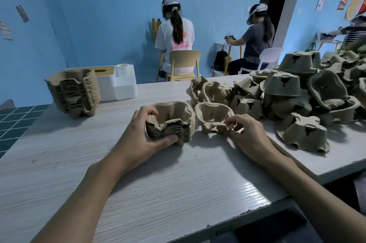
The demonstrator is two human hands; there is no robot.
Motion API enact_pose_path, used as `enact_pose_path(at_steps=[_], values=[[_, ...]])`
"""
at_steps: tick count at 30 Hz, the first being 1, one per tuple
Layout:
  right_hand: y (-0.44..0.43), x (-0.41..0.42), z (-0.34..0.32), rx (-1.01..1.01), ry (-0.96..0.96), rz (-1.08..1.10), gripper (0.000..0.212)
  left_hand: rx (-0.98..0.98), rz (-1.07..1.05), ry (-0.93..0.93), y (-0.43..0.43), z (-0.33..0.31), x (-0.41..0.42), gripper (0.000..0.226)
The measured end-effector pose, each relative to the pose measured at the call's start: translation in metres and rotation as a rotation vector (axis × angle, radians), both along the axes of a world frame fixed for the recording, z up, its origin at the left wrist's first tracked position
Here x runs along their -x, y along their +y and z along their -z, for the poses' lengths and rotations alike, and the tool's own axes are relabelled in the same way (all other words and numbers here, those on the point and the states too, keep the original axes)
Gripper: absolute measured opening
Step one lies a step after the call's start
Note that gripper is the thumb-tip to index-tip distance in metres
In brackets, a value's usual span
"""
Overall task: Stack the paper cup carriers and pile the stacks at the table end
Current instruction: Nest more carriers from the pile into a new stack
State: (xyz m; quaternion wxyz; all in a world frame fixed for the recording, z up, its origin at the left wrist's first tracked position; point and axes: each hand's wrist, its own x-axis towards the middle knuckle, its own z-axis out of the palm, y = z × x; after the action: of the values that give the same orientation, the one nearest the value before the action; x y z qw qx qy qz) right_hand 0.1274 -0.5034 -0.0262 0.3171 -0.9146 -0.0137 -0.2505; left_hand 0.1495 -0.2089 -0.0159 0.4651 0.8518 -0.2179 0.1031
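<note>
A short stack of brown pulp cup carriers (174,124) stands mid-table, open side up. My left hand (146,134) grips its near left corner, thumb along the front and fingers over the rim. Right beside it lies a single carrier (213,117), open side up. My right hand (245,136) pinches that carrier's near right edge. A taller finished stack (74,92) stands at the table's far left end. A loose heap of carriers (301,92), most upside down, covers the right side.
A white tissue box organiser (118,84) sits behind the tall stack. One upturned carrier (303,134) lies near the table's right front edge. The grey table (99,163) ends at the left over a tiled floor. People sit at small tables behind.
</note>
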Motion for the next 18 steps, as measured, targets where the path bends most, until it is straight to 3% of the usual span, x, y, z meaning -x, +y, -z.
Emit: enact_pose_path(at_steps=[2, 9, 15, 18], values=[[0.000, 0.000, 0.001, -0.034, -0.065, -0.023, 0.032, -0.003, 0.001, 0.002, 0.000, 0.000, 0.000, 0.067], [0.014, 0.008, -0.014, -0.310, -0.284, -0.111, 0.027, -0.007, 0.003, 0.018, 0.001, -0.001, 0.001, 0.073], [0.056, 0.012, -0.039, -0.341, -0.285, -0.275, 0.027, 0.070, 0.010, 0.054, -0.003, -0.007, 0.004, 0.124], [0.073, 0.010, -0.042, -0.307, -0.238, -0.337, 0.022, 0.054, 0.020, 0.045, -0.003, -0.005, 0.002, 0.137]])
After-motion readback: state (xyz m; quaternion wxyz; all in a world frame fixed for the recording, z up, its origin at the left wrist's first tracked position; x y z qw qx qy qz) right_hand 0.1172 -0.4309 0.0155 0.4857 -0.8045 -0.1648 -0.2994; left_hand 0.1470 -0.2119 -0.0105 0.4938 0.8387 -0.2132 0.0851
